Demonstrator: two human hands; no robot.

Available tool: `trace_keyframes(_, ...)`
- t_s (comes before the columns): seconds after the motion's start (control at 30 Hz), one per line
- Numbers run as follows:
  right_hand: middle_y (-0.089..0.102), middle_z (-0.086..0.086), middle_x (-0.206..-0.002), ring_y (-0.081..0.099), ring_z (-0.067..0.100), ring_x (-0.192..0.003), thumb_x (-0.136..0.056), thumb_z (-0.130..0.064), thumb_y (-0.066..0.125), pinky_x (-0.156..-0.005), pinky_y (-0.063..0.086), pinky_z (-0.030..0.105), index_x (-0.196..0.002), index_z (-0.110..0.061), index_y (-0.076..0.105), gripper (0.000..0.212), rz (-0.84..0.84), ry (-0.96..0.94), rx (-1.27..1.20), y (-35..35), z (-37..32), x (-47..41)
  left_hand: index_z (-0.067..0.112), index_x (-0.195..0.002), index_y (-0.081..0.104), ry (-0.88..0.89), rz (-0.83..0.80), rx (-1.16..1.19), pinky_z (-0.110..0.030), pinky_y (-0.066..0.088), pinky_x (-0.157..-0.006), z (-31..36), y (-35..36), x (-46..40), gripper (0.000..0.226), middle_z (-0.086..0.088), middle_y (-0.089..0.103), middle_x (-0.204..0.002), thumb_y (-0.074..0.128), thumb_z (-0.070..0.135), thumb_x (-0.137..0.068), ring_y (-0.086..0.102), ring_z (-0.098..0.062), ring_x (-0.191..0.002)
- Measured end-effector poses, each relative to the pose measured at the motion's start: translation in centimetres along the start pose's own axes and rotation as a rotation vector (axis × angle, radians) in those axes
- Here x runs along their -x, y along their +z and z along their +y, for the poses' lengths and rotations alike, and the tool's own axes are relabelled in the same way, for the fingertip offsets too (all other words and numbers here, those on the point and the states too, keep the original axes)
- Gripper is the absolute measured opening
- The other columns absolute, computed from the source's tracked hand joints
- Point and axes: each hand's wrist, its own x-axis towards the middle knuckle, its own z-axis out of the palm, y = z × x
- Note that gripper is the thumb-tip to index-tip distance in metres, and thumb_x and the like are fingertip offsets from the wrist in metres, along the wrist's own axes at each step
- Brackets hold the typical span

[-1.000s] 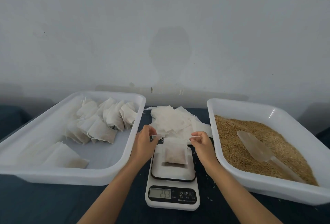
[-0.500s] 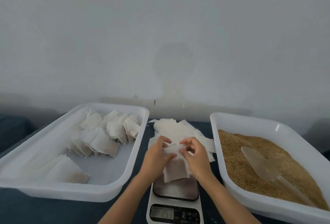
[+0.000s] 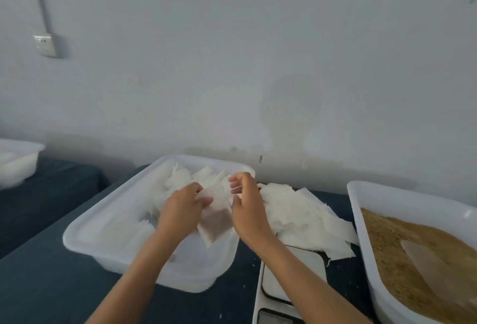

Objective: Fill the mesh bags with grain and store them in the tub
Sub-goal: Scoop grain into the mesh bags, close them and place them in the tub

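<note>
Your left hand (image 3: 180,207) grips the white mesh bag of brown grain (image 3: 215,223) above the white plastic tub's (image 3: 85,233) right edge. Your right hand (image 3: 246,205) pinches its thin drawstring (image 3: 237,188).

Soft, even, dim daylight, faint shadows beneath the tubs, motion blur throughout, wide-angle bending at edges

Two bare arms come up from the bottom of the frame. The left hand (image 3: 180,210) and right hand (image 3: 249,210) wear no gloves, rings or sleeves.
</note>
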Motion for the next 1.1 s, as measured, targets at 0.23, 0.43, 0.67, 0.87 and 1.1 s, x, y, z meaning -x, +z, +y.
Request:
trace_keyframes(0.23,0.06,0.014,-0.117,0.056,0.027,-0.108,-0.09,0.004,0.042,-0.093,0.048,0.036,-0.111,-0.004,0.06,0.029,-0.708,0.198,0.239,5.6,-1.1,0.4,0.008,-0.128,0.044,-0.332,-0.439,-0.124,-0.031,0.056,-0.068,-7.3,-1.9,-0.8,0.035,-0.013,0.053,-0.123,0.052,0.02,-0.096,0.061,-0.029,-0.098)
trace_keyframes(0.43,0.055,0.016,-0.129,0.052,0.032,-0.116,-0.095,-0.012,0.045,-0.091,0.041,0.036,-0.128,-0.004,0.056,0.035,-1.05,0.209,0.558,8.7,-0.8,1.1,0.013,-0.135,0.041,-0.297,-0.545,-0.381,-0.024,0.044,-0.083,-9.1,-2.2,-0.6,0.039,-0.006,0.05,-0.131,0.046,0.018,-0.096,0.053,-0.022,-0.115)
trace_keyframes(0.67,0.048,0.01,-0.138,0.045,0.031,-0.123,-0.098,-0.019,0.038,-0.102,0.035,0.039,-0.135,-0.014,0.049,0.039,-1.223,0.16,0.526,8.4,-0.5,0.8,0.017,-0.138,0.035,-0.235,-0.47,-0.65,-0.022,0.045,-0.078,-9.2,-1.9,-0.9,0.05,-0.001,0.05,-0.131,0.053,0.022,-0.091,0.055,-0.017,-0.111)
trace_keyframes(0.87,0.06,0.011,-0.126,0.057,0.025,-0.112,-0.086,0.011,0.037,-0.1,0.045,0.036,-0.118,-0.004,0.062,0.044,-1.026,0.127,0.316,6.7,-0.6,0.0,0.013,-0.122,0.037,-0.215,-0.271,-0.665,-0.024,0.038,-0.07,-7.8,-1.0,-1.1,0.042,-0.001,0.056,-0.105,0.057,0.028,-0.089,0.056,-0.019,-0.101)
trace_keyframes(1.1,0.066,-0.001,-0.084,0.061,0.019,-0.083,-0.081,0.003,0.043,-0.081,0.05,0.036,-0.072,-0.023,0.059,0.032,-0.098,0.191,0.198,-2.0,3.9,-4.1,0.014,-0.11,0.041,-0.088,-0.078,-0.566,-0.027,0.044,-0.08,-6.0,0.8,-1.3,0.031,0.0,0.052,-0.114,0.053,0.033,-0.089,0.049,-0.019,-0.109)
